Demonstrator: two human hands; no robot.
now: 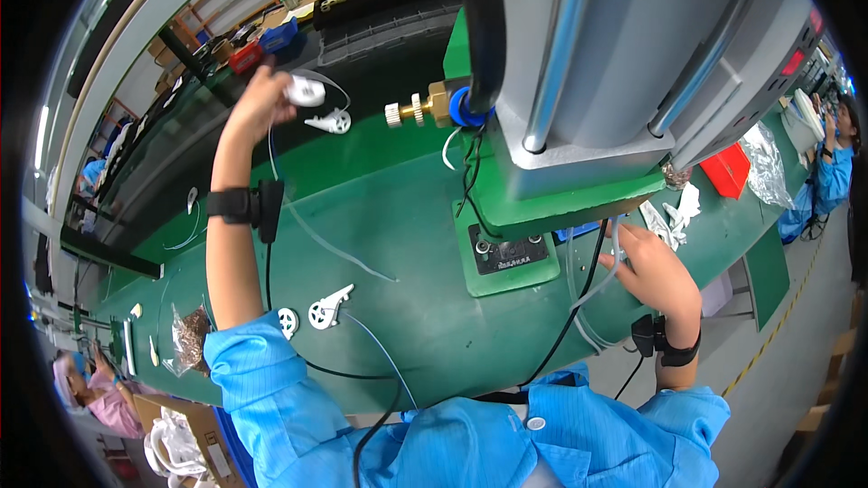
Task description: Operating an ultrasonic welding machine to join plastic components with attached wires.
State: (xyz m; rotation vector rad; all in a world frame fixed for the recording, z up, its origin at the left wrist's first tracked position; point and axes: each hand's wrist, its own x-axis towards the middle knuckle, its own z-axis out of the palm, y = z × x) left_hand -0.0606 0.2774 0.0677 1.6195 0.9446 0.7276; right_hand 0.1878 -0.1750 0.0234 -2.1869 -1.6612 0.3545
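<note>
Far out on the left, my left hand (258, 101) pinches a white plastic part (306, 90), its clear tube (312, 233) trailing back across the green bench (398, 217). Another white part (329, 120) lies just beside. At right, my right hand (655, 271) curls around clear tubing (604, 282) beside the grey press (624, 63).

a single fisheye view from the person's head looks steeply down, close over the green desk (398, 217), edges bending toward the rim.
</note>
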